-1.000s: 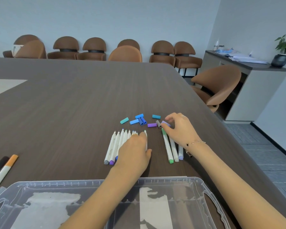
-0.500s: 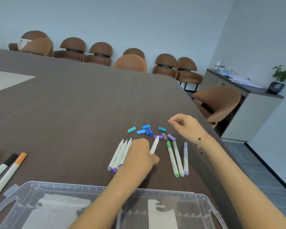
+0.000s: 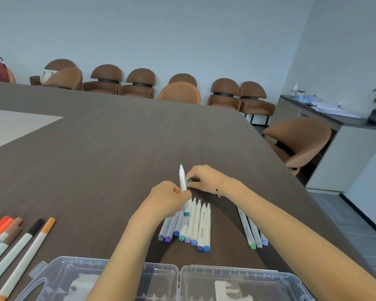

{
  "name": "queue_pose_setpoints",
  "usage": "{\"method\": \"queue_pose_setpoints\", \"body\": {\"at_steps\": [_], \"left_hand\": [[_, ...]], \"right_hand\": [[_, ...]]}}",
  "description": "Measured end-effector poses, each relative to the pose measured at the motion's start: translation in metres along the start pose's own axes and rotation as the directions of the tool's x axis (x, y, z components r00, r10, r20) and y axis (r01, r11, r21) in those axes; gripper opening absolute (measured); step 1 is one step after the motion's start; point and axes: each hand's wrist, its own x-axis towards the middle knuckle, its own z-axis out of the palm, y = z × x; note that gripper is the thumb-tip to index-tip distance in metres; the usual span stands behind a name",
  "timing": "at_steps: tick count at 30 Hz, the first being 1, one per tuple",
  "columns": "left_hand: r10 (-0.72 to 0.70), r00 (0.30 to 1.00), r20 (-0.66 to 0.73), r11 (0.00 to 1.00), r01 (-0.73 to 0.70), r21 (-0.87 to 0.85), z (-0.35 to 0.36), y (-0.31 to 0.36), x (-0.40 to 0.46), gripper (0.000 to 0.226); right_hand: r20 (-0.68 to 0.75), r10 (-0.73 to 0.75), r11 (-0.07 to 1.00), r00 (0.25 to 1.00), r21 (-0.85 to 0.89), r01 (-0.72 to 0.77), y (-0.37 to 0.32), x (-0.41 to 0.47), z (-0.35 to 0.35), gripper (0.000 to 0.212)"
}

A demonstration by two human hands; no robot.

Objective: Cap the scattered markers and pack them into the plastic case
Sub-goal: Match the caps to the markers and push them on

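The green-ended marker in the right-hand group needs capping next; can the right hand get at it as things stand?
Probably yes: the green-ended marker lies uncovered beneath the right forearm, but the right hand pinches a teal cap.

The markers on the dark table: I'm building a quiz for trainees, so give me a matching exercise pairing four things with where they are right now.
Things:
1. white marker with teal tip
2. small teal cap
3. clear plastic case
4. black-capped white marker

Places:
A. nearest edge of the table, open
B. held upright in the left hand
C. lying far left on the table
D. pinched in the right hand

Pairs: 1-B, 2-D, 3-A, 4-C
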Motion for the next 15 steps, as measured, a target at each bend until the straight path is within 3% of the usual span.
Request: {"method": "queue_pose_setpoints", "body": {"at_steps": [5, 7, 8, 9, 11, 13, 15], "left_hand": [[0.044, 0.996, 0.084, 0.995, -0.037, -0.088, -0.001, 0.008, -0.005, 0.019], [0.053, 0.992, 0.111, 0.99, -0.037, -0.135, -0.001, 0.009, -0.007, 0.019], [0.049, 0.989, 0.141, 0.984, -0.024, -0.174, -0.001, 0.01, -0.008, 0.018], [0.044, 0.981, 0.187, 0.975, -0.001, -0.223, -0.001, 0.01, -0.009, 0.017], [0.049, 0.952, 0.301, 0.951, 0.047, -0.305, 0.002, 0.011, -0.011, 0.016], [0.073, 0.919, 0.388, 0.949, 0.056, -0.311, 0.005, 0.011, -0.012, 0.018], [0.091, 0.898, 0.43, 0.963, 0.031, -0.269, 0.01, 0.012, -0.013, 0.021]], "right_hand": [[-0.075, -0.01, 1.0, 0.997, -0.017, 0.009, 0.0, -0.013, 0.006, 0.02], [-0.138, 0.047, 0.989, 0.989, 0.147, -0.027, 0.004, -0.018, 0.01, 0.019], [-0.18, 0.121, 0.943, 0.976, 0.329, -0.056, 0.006, -0.021, 0.009, 0.018], [-0.203, 0.225, 0.83, 0.953, 0.552, -0.079, 0.008, -0.026, 0.006, 0.018], [-0.113, 0.389, 0.406, 0.914, 0.912, -0.06, 0.011, -0.042, -0.005, 0.021], [-0.001, 0.384, 0.017, 0.923, 1.0, -0.006, 0.012, -0.063, -0.012, 0.023], [0.019, 0.376, -0.15, 0.926, 0.988, 0.041, 0.014, -0.082, -0.015, 0.023]]}}
